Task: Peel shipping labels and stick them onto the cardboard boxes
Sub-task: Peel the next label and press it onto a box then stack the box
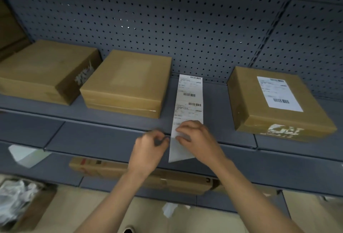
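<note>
The label strip [188, 101] is pinched at its lower end by the right hand [194, 136] and left hand [150, 147] (fingers closed); a hasty peel could tear it.

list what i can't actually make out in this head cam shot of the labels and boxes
- Print on the label strip: too small and blurred to read.
- Lower end of the strip: covered by the right hand, so whether a label has lifted cannot be told.
- Left hand: motion-blurred; its grip is unclear.
- Left box: partly cut off by the frame edge.
- Label on the right box: text unreadable.
</note>
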